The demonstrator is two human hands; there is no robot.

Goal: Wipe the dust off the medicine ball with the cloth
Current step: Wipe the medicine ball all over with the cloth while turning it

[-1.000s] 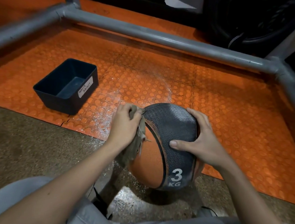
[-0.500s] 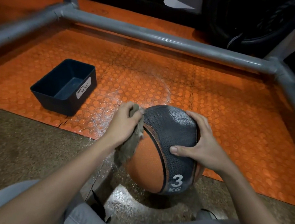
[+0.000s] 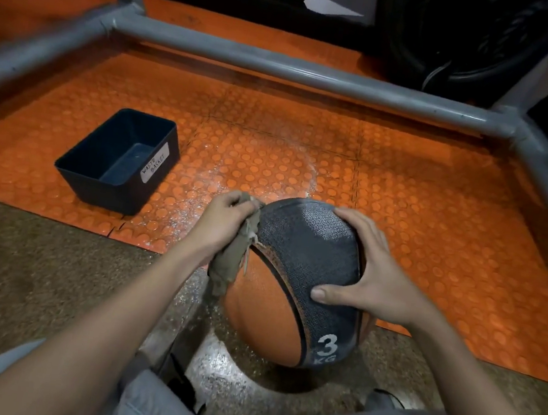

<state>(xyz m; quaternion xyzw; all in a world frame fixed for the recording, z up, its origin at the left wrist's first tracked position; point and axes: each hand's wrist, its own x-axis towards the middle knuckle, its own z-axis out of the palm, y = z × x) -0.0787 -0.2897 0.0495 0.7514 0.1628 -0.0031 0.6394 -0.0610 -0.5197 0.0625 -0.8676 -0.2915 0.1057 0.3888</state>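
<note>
While the left hand [image 3: 226,222] bunches a frayed olive-brown cloth [image 3: 229,265] in a tight grip against the upper left side of the round orange-and-dark-grey medicine ball [image 3: 270,313] marked 3 KG, the right hand [image 3: 372,283] cups the ball's right side, fingers spread over the top, thumb on the dark band. The ball is just ahead of the person's knees, over the seam between the speckled brown floor [image 3: 34,264] and the orange studded mat [image 3: 438,210]; whether it touches the floor I cannot tell. White dust [image 3: 195,194] flecks the mat nearby. A dark blue plastic bin [image 3: 108,194] labelled WASTE BASKET stands to the left, well apart. Grey metal tubes [image 3: 316,74] fence the mat beyond.
</note>
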